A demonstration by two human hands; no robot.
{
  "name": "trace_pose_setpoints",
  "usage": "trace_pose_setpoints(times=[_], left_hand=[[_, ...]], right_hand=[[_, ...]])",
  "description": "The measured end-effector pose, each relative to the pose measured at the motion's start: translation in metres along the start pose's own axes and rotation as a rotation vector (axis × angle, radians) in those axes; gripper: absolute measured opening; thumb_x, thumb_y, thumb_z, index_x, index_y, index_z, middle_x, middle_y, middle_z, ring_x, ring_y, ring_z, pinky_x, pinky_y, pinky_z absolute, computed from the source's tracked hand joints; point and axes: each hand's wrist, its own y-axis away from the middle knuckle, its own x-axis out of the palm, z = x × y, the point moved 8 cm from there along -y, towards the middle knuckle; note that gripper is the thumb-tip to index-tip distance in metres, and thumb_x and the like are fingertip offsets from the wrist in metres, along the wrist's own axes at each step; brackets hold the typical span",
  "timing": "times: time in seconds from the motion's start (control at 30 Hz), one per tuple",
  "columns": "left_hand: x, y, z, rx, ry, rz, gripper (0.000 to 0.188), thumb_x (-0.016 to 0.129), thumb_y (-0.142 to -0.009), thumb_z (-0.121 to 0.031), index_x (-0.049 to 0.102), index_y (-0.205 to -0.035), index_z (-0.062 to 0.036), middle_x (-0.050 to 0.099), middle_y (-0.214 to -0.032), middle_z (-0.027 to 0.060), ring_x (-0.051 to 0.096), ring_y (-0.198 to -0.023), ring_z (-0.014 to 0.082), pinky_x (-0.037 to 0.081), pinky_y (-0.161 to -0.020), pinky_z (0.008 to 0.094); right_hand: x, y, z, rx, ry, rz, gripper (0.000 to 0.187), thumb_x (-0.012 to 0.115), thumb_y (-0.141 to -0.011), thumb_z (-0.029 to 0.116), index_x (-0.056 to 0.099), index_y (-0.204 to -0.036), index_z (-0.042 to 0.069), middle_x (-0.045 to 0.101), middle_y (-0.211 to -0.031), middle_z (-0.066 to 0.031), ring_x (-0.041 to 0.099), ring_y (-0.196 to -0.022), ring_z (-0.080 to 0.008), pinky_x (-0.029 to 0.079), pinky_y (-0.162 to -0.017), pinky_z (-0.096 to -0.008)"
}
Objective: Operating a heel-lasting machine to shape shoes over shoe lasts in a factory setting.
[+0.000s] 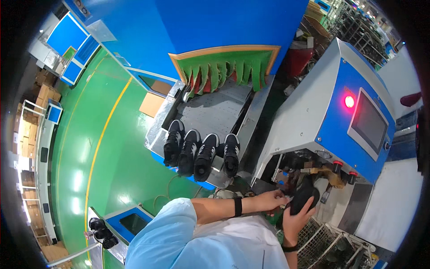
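At the right, below the working end of a white and blue machine (pixel 298 105), my right hand (pixel 297 220) grips a dark, rounded shoe (pixel 305 194). Its thumb and fingers wrap the near end. My left hand (pixel 271 200) is beside the shoe's left edge, fingers bent and pinched together; what lies between them is too small to make out. Several black-and-white sneakers (pixel 205 154) stand in a row to the left, on the near end of a grey conveyor bed (pixel 212 110). The shoe's far tip is close to the machine's clamp parts (pixel 329 175).
Green fabric strips (pixel 224 71) hang over the opening of a large blue housing (pixel 215 24). Red-topped knobs (pixel 338 166) and a red lamp (pixel 349 101) stick out from the machine. A wire basket (pixel 320 242) is low at right. More black shoes (pixel 103 233) sit lower left.
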Motion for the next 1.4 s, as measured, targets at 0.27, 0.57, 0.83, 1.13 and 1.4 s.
trace_pose_setpoints(times=[0.27,0.57,0.83,1.13,1.4], left_hand=[[0.065,0.028,0.074,-0.572,0.545,0.672,0.106,0.035,-0.084,-0.092,0.072,-0.091,0.0076,0.07,-0.075,0.0148,0.066,-0.061,0.0157,0.054,-0.056,0.0285],[0.031,0.053,0.059,-0.388,0.126,0.228,0.069,0.065,-0.082,-0.071,0.071,-0.095,-0.0032,0.065,-0.081,0.0079,0.059,-0.072,0.0165,0.047,-0.062,0.0338],[0.008,0.071,0.007,-0.083,-0.125,0.076,0.031,0.064,-0.095,-0.028,0.069,-0.117,-0.0063,0.067,-0.1,-0.0013,0.057,-0.084,0.0116,0.046,-0.07,0.0295],[0.159,0.033,0.013,0.051,-0.65,0.493,0.043,0.073,-0.088,-0.03,0.068,-0.118,-0.0004,0.069,-0.106,0.0082,0.062,-0.096,0.0186,0.05,-0.087,0.0339],[0.272,0.007,0.06,-0.012,-0.754,0.47,0.049,0.077,-0.084,-0.025,0.065,-0.124,0.0007,0.069,-0.117,0.0115,0.064,-0.106,0.0207,0.05,-0.093,0.0357]], right_hand=[[-0.019,0.145,-0.041,0.178,-0.192,0.335,0.086,0.082,-0.08,0.024,0.041,-0.154,0.012,0.043,-0.142,-0.0332,0.056,-0.119,-0.0538,0.05,-0.093,-0.0519],[0.058,0.072,-0.036,1.026,-1.725,0.198,0.063,0.068,-0.097,0.026,0.042,-0.149,0.003,0.064,-0.126,-0.0119,0.064,-0.113,-0.0276,0.054,-0.092,-0.041],[0.026,0.08,-0.046,0.655,-1.525,-0.013,0.07,0.082,-0.085,0.017,0.051,-0.144,-0.001,0.065,-0.13,-0.0125,0.065,-0.113,-0.024,0.051,-0.099,-0.0367],[-0.143,0.343,-0.153,1.248,-0.433,-0.215,0.085,0.082,-0.08,0.027,0.043,-0.152,0.005,0.063,-0.132,-0.0243,0.067,-0.113,-0.0363,0.052,-0.096,-0.0396],[-0.217,0.628,-0.202,1.935,0.301,-0.573,0.059,0.073,-0.089,0.024,0.05,-0.134,-0.005,0.066,-0.112,-0.0288,0.065,-0.108,-0.0432,0.052,-0.094,-0.0455]])
